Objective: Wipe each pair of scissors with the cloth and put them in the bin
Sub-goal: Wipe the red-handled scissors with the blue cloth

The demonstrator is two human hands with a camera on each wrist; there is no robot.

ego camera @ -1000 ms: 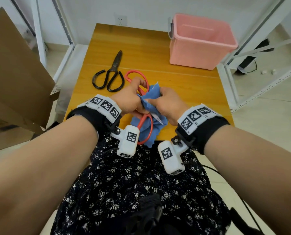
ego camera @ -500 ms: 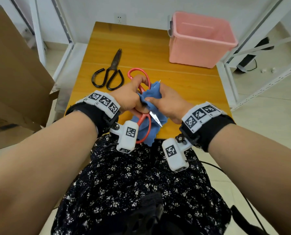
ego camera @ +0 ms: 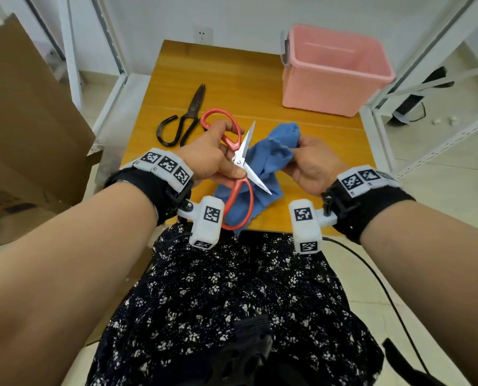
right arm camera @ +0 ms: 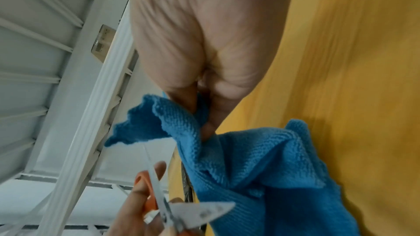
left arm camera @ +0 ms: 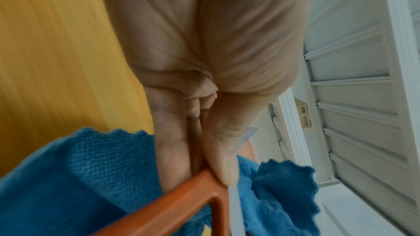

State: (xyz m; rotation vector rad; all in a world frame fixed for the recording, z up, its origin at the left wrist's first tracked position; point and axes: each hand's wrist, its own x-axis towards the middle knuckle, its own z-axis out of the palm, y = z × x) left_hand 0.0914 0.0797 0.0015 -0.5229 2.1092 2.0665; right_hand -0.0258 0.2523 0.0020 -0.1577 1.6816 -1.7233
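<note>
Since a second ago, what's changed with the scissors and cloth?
The right hand has drawn the blue cloth off the blades to the right, still pinching it. The red scissors now show both blades spread open, still held by the left hand. The black scissors and pink bin have not moved.

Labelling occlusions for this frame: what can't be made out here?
- Pink bin floor, head view: hidden by its own near wall.
- Red scissors lower loop, head view: partly behind the left wrist camera.
- Left hand fingertips, left wrist view: blurred by motion.
- Black scissors: absent from both wrist views; cleanliness unreadable.
- Blue cloth far edge: cut off, right wrist view.
</note>
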